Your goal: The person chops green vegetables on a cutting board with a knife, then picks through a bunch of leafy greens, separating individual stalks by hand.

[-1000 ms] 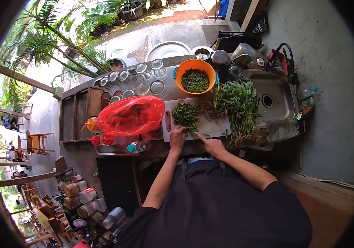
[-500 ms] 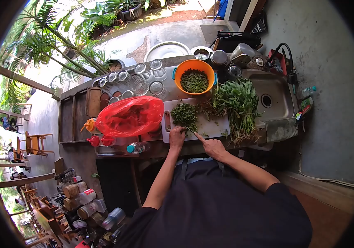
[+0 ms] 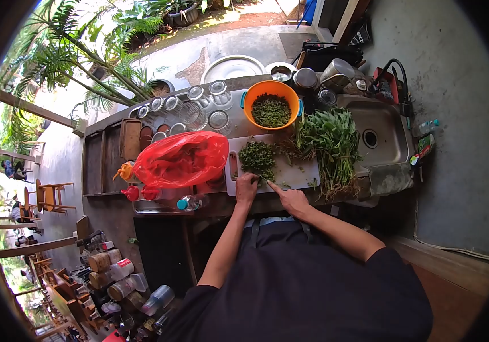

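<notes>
A white cutting board (image 3: 301,179) lies at the counter's front edge, with a pile of chopped leafy greens (image 3: 257,157) on its left part. My left hand (image 3: 246,187) is closed at the near edge of that pile; whatever its fingers pinch is too small to make out. My right hand (image 3: 293,202) grips a knife (image 3: 264,179), index finger stretched along it, and the thin blade points toward my left fingers. Its handle is hidden in my palm. A large bunch of uncut greens (image 3: 331,142) with roots lies over the board's right end.
Behind the board stands an orange basin (image 3: 250,112) of chopped greens. A red plastic bag (image 3: 184,162) sits to the left, with glass jars (image 3: 219,121) beyond it. A bottle with a teal cap (image 3: 190,203) lies near the edge. At right is a metal sink (image 3: 390,117).
The whole view has shifted very slightly. Both hands and the knife stay in nearly the same place over the board.
</notes>
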Demonstrator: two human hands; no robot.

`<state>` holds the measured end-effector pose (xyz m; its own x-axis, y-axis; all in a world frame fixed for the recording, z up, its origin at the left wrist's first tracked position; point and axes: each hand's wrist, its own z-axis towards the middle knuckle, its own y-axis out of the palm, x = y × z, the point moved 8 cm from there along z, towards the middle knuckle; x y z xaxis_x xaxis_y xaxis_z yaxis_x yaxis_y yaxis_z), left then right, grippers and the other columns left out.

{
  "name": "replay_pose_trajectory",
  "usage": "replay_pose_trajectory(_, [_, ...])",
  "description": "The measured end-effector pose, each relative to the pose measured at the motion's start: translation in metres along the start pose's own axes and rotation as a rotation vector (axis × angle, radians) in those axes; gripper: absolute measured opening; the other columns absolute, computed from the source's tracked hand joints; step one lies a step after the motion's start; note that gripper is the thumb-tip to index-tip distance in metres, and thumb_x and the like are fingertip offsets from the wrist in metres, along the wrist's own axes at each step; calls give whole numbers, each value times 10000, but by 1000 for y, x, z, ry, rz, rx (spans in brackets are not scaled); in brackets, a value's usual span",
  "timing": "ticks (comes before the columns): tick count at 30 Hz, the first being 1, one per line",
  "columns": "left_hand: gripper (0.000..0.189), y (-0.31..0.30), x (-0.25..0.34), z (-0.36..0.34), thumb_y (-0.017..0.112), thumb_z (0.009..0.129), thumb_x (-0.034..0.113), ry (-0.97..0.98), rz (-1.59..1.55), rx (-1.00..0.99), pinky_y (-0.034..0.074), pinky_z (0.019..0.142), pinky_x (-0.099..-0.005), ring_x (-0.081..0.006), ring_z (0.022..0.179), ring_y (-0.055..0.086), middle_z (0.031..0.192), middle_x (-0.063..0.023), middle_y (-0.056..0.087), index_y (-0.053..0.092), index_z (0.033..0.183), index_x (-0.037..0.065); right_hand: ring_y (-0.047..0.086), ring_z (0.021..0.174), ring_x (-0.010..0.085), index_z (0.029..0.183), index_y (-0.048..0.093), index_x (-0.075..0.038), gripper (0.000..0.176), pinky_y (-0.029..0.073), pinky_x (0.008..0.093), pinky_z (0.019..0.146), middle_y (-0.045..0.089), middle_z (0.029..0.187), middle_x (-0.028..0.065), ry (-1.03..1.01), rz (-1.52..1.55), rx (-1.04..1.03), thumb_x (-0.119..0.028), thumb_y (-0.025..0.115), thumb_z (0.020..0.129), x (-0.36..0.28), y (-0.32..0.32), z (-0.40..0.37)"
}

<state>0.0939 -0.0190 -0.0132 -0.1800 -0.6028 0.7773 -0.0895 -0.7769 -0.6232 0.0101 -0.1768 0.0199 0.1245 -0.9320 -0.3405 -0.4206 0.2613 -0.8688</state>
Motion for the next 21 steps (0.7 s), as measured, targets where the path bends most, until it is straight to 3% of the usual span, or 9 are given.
replay_pose_trajectory(11, [110,-7,9,-4,740,760,31,0,34,50,530,764,-364,-296,834,686,871,-132,704,754,869,33,671,694,416,1559,74,-428,806,546,543,655,675,776,227,-39,55,89,-112,457,923,12,18,4])
replay_pose_trajectory(21, [82,-8,14,-6,733,799,73,39,82,47,509,768,-413,-317,838,641,842,-130,639,735,858,16,658,644,388,1558,112,-429,820,543,524,652,662,741,203,-33,-29,68,-88,448,893,18,16,-7])
